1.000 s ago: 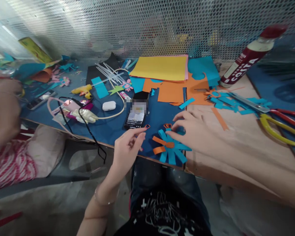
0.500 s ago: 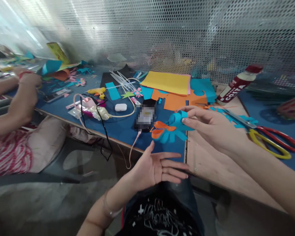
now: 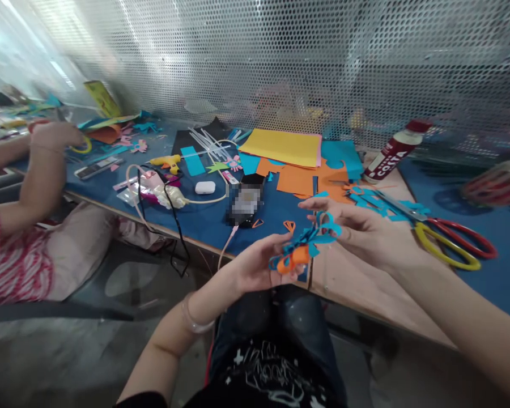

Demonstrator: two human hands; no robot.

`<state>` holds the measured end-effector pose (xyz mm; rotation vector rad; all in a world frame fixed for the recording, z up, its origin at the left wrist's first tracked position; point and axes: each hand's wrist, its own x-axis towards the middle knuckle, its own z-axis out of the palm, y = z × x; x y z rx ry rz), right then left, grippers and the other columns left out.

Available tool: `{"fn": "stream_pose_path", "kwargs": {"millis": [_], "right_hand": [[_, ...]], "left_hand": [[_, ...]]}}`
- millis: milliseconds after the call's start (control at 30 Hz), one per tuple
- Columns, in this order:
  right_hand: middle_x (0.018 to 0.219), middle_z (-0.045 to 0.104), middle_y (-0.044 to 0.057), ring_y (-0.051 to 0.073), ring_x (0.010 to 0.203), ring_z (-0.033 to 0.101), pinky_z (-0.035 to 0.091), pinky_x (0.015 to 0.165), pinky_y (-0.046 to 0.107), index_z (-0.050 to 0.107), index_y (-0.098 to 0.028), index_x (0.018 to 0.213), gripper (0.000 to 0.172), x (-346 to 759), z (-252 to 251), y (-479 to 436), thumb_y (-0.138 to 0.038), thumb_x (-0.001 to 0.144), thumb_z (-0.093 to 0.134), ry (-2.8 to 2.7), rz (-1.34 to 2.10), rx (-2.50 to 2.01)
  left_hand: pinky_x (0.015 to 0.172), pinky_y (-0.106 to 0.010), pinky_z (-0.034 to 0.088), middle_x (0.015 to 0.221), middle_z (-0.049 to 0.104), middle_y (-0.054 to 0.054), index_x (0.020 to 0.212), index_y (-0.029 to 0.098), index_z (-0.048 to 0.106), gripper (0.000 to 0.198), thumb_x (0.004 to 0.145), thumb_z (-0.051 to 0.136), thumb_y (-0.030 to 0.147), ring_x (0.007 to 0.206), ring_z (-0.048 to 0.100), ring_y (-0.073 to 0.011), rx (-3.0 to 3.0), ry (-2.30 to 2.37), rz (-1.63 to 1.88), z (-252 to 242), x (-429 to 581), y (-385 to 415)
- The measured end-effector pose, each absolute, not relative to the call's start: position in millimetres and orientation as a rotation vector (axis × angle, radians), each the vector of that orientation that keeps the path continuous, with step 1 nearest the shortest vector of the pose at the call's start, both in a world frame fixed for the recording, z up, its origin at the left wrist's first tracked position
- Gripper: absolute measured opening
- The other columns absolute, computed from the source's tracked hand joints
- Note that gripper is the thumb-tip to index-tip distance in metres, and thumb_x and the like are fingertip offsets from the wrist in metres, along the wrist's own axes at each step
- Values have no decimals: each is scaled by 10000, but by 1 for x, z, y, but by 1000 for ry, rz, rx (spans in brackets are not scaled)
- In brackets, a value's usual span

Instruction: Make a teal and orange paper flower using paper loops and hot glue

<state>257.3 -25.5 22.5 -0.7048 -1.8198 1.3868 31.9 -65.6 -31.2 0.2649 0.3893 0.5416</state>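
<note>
A paper flower [image 3: 295,259] of blue strips with orange loops is in my left hand [image 3: 255,266]. The thumb of that hand lies along its upper side and the fingers are curled under it. Close by on the right is my right hand [image 3: 365,232], its fingers apart beside the curled blue strips. Whether they touch the strips I cannot tell. Small orange paper loops [image 3: 289,226] show just above my left thumb. To the right of my right hand, scissors [image 3: 446,243] with one red and one yellow handle lie on the table.
Behind my hands are yellow sheets [image 3: 283,147], orange paper [image 3: 295,180] and blue scraps [image 3: 382,204]. A phone [image 3: 245,201], white earbud case [image 3: 205,187], yellow glue gun [image 3: 166,162] and cables lie leftward. A bottle [image 3: 395,152] stands right. A co-worker's arm [image 3: 46,164] is at far left.
My left hand has risen from its spread, empty pose and closed on the paper flower. The flower has moved down and turned. My right hand's fingers have loosened from it.
</note>
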Motion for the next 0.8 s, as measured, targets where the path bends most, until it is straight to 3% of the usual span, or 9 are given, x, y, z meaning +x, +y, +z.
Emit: {"fn": "stream_pose_path", "kwargs": {"millis": [100, 233, 300, 400, 600, 700, 800], "right_hand": [[1393, 595, 0, 276, 1351, 500, 473, 1057, 471, 724, -316, 873, 89, 264, 18, -27, -401, 855, 746, -1768, 1367, -750], [1339, 634, 19, 249, 1252, 579, 502, 1024, 445, 694, -359, 1130, 282, 266, 5, -44, -452, 866, 724, -1539, 1175, -966], [1234, 683, 27, 223, 1116, 645, 535, 943, 426, 667, -355, 1187, 280, 262, -8, -61, -457, 927, 642, -1354, 1043, -1076], [1112, 721, 43, 211, 952, 678, 554, 782, 380, 680, -322, 1166, 284, 247, -28, -88, -477, 937, 614, -1212, 1088, -1123], [1023, 739, 6, 185, 908, 672, 530, 841, 355, 723, -321, 1034, 246, 211, -47, -106, -406, 812, 784, -979, 1362, -1016], [934, 717, -15, 152, 843, 633, 502, 796, 313, 746, -304, 890, 124, 209, -49, -102, -379, 805, 796, -919, 1391, -981], [840, 673, -27, 127, 754, 575, 473, 712, 283, 745, -288, 803, 131, 213, -50, -100, -375, 758, 833, -839, 1430, -996]], "left_hand": [[671, -224, 549, 883, 744, -57, 992, 124, 703, 241, 801, 768, 255, 709, 689, -125, 434, 498, 700, -21, 32, -60], [691, -215, 557, 987, 728, -57, 1153, 134, 653, 379, 795, 771, 175, 757, 692, -108, 686, 717, 901, -5, 29, -45], [689, -212, 549, 942, 706, -33, 1229, 147, 603, 479, 787, 783, 177, 767, 678, -103, 858, 813, 1026, 1, 26, -38], [688, -202, 524, 874, 668, 1, 1335, 162, 523, 664, 743, 823, 181, 800, 651, -103, 1153, 909, 1170, 7, 23, -29], [642, -214, 499, 914, 673, -21, 1395, 155, 471, 752, 731, 820, 202, 802, 636, -119, 1411, 1001, 1113, 15, 26, -26], [663, -215, 496, 869, 659, -4, 1420, 151, 451, 782, 733, 821, 210, 765, 615, -105, 1428, 1013, 1059, 16, 28, -27], [659, -212, 482, 851, 648, 2, 1427, 154, 446, 796, 731, 826, 227, 760, 609, -106, 1439, 1024, 1008, 17, 27, -27]]}}
